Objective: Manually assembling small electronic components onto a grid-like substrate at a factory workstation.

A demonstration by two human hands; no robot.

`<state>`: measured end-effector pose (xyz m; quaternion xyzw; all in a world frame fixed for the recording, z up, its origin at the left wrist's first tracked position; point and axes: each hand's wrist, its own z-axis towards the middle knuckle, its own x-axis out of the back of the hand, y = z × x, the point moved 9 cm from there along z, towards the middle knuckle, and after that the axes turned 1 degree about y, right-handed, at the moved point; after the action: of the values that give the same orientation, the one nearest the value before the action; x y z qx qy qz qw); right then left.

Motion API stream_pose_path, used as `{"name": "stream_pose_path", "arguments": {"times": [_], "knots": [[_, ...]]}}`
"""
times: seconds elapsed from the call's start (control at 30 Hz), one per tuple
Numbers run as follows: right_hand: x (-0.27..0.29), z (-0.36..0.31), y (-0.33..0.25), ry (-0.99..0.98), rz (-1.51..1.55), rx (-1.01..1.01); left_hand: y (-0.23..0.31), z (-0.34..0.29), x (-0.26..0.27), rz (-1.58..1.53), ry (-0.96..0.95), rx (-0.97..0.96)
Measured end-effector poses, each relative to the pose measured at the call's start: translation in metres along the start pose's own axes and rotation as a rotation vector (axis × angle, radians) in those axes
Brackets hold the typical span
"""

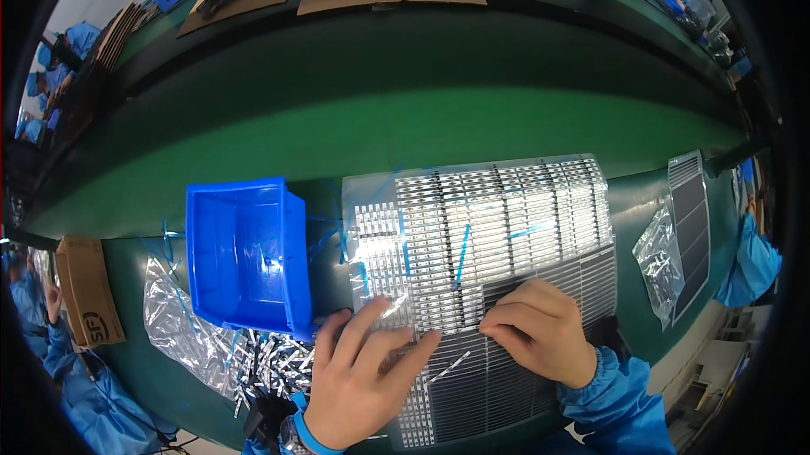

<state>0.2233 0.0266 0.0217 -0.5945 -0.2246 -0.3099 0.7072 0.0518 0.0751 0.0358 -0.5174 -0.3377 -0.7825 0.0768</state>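
Note:
A large sheet point(523, 210) of thin strips lies before me, silvery with small markings in its upper part and dark-lined below. My left hand point(359, 379) rests over the sheet's left edge, fingers spread, holding nothing. Over the middle of the sheet, my right hand point(540, 333) has thumb and forefinger pinched together at the border of the silvery and dark parts. Whatever is between those fingertips is too small to make out. One loose strip point(450, 366) lies slanted on the dark part. Short blue tape pieces point(462, 257) lie across the silvery rows.
Left of the sheet stands an open blue plastic bin point(297, 286). Below it are a pile of loose strips point(270, 362) and a crumpled plastic bag point(181, 324). Another bag point(658, 257) and dark sheet point(690, 236) lie right. Cardboard point(325, 4) with dark parts is across; people work around.

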Motion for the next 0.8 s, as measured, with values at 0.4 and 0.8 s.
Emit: {"name": "stream_pose_path", "arguments": {"times": [0.4,0.8], "knots": [[-0.001,-0.003,-0.002,-0.026,0.001,0.04,0.004,-0.002,-0.012,0.13,-0.107,-0.006],[0.009,-0.004,0.006,0.034,0.121,-0.027,0.01,-0.002,-0.015,0.214,-0.108,-0.04]]}}
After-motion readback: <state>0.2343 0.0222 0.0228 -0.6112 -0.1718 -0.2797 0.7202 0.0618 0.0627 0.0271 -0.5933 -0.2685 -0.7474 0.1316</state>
